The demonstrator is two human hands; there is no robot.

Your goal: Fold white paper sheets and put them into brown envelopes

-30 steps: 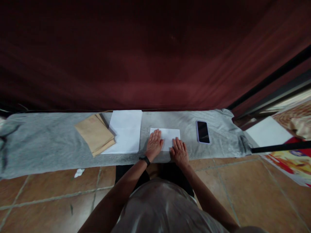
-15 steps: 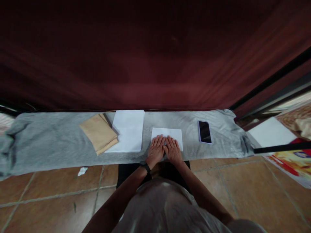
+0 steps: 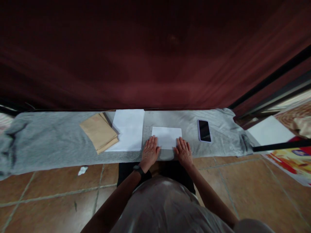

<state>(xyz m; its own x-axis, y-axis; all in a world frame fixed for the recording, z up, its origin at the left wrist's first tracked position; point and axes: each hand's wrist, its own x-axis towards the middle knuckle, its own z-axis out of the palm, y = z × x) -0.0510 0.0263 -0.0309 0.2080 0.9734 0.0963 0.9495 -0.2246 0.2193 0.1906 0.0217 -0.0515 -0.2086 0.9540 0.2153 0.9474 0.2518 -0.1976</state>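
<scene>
A small white sheet of paper (image 3: 167,136), perhaps folded, lies flat on the grey cloth right in front of me. My left hand (image 3: 150,150) rests flat at its lower left corner, fingers stretched out. At the lower right corner lies my right hand (image 3: 183,150), also flat with fingers extended. Both hands touch the paper's side edges and hold nothing. Left of my left hand is a stack of larger white paper (image 3: 128,129), partly covered by several brown paper envelopes (image 3: 97,129).
A phone (image 3: 204,130) with a pale purple edge lies right of my right hand. The grey cloth (image 3: 53,139) covers a narrow bench against a dark red panel (image 3: 155,71). A white box-like item (image 3: 270,131) stands at the right. A crumpled white scrap (image 3: 83,170) is on the tiled floor.
My hands have slid apart from the middle of the small paper, the left one to the left edge and the right one to the right edge, uncovering the sheet.
</scene>
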